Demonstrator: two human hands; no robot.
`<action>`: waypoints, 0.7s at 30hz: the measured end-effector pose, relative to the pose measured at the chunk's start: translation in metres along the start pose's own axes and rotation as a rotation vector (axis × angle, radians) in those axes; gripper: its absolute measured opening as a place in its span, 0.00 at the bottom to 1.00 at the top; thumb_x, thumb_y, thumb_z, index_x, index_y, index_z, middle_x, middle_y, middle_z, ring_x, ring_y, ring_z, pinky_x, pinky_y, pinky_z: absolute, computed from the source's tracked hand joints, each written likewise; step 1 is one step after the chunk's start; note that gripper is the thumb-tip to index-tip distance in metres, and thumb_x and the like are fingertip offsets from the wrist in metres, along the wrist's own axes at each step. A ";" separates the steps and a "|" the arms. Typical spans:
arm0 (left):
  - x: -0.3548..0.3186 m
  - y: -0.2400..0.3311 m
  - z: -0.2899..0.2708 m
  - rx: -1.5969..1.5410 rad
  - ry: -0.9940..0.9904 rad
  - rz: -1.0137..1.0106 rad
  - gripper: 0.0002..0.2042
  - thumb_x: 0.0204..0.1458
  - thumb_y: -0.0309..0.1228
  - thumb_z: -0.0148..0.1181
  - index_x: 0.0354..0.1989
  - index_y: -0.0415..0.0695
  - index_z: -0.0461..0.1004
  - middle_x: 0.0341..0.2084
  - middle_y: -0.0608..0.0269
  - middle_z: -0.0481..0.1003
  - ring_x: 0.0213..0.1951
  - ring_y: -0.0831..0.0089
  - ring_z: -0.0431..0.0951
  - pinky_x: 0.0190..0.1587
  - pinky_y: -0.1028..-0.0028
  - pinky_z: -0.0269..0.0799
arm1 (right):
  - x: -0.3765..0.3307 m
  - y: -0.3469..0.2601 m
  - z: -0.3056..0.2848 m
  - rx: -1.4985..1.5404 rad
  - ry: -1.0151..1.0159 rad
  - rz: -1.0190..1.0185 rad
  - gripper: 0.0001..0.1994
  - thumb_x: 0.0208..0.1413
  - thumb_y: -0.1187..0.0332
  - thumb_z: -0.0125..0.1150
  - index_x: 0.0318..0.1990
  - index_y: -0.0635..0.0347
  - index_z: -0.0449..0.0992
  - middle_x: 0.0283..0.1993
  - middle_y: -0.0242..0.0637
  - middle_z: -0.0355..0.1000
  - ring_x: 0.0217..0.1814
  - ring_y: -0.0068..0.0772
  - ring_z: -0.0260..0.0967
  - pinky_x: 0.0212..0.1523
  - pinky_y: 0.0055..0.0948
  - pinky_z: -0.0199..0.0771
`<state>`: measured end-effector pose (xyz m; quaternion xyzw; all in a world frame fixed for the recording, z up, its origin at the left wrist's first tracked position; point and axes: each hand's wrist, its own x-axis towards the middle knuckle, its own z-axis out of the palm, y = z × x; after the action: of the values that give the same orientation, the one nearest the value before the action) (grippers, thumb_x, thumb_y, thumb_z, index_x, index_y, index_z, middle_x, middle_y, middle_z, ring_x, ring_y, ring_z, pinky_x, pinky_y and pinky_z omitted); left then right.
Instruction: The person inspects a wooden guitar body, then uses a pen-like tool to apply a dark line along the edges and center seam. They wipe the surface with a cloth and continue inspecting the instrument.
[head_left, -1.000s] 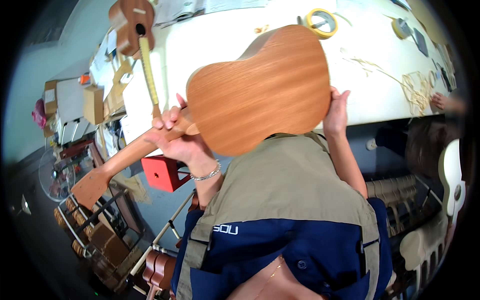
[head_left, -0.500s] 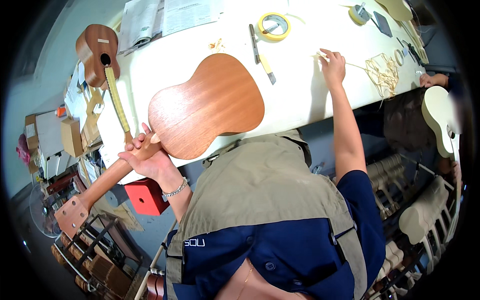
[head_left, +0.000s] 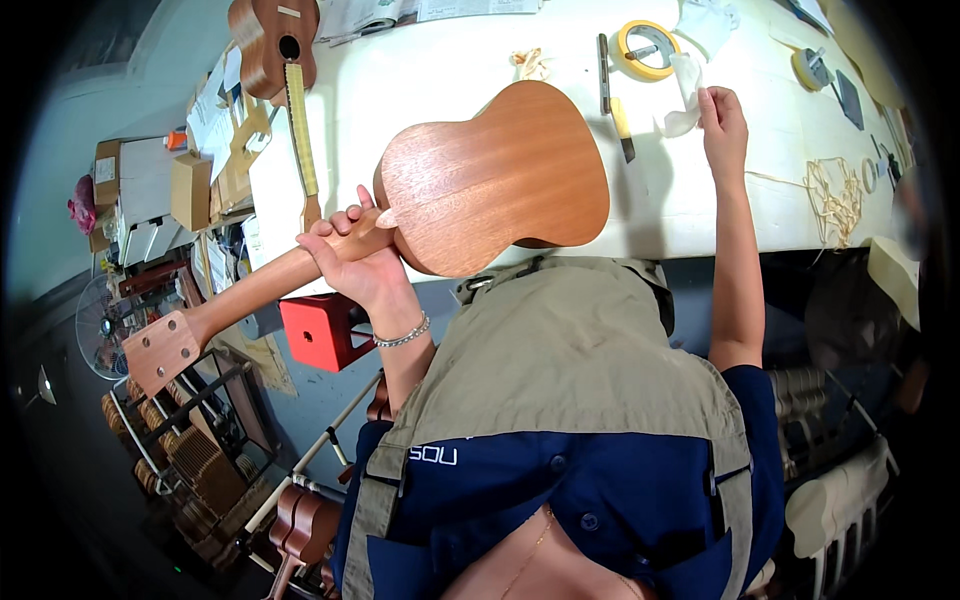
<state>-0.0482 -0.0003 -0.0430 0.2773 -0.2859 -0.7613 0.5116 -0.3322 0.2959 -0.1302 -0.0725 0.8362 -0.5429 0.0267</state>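
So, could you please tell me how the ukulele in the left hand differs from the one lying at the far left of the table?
The held ukulele shows its plain back, while the table ukulele lies face up, with sound hole and fretboard showing. The held ukulele is gripped at the neck by the left hand, its headstock out past the table edge; the table ukulele rests untouched. The held one looks lighter in tone. Both are brown wood.
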 end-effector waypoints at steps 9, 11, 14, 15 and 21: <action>-0.024 -0.002 0.031 0.125 -0.136 0.088 0.18 0.54 0.52 0.52 0.25 0.51 0.64 0.19 0.70 0.63 0.29 0.71 0.69 0.65 0.51 0.49 | -0.089 -0.047 0.018 1.142 -0.636 0.339 0.16 0.55 0.77 0.54 0.53 0.67 0.67 0.38 0.37 0.74 0.38 0.24 0.74 0.37 0.18 0.73; -0.031 -0.003 0.038 0.169 -0.168 0.110 0.17 0.54 0.51 0.53 0.24 0.52 0.66 0.19 0.71 0.62 0.31 0.72 0.68 0.66 0.52 0.48 | -0.109 -0.062 0.035 0.863 -0.614 0.370 0.16 0.54 0.78 0.56 0.51 0.66 0.69 0.37 0.36 0.74 0.37 0.21 0.73 0.37 0.18 0.72; -0.033 -0.004 0.041 0.188 -0.180 0.124 0.17 0.54 0.51 0.53 0.25 0.52 0.65 0.19 0.71 0.62 0.30 0.72 0.67 0.66 0.51 0.49 | -0.127 -0.048 0.058 0.606 -0.513 0.212 0.09 0.51 0.76 0.61 0.41 0.65 0.75 0.33 0.32 0.75 0.31 0.16 0.69 0.35 0.16 0.69; -0.034 -0.004 0.042 0.195 -0.184 0.131 0.17 0.54 0.51 0.53 0.25 0.52 0.65 0.19 0.71 0.62 0.30 0.72 0.67 0.65 0.51 0.49 | -0.129 -0.045 0.062 0.537 -0.467 0.171 0.08 0.50 0.76 0.62 0.39 0.64 0.76 0.33 0.32 0.75 0.30 0.17 0.69 0.35 0.16 0.69; -0.040 -0.003 0.047 0.232 -0.200 0.143 0.17 0.54 0.51 0.52 0.25 0.51 0.64 0.19 0.70 0.61 0.30 0.72 0.67 0.65 0.51 0.50 | -0.127 -0.051 0.064 0.332 -0.382 -0.213 0.07 0.48 0.75 0.65 0.36 0.62 0.76 0.31 0.30 0.72 0.29 0.18 0.67 0.33 0.17 0.68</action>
<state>-0.0707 0.0456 -0.0084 0.2363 -0.4406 -0.7085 0.4981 -0.1938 0.2370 -0.1142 -0.2556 0.7033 -0.6488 0.1382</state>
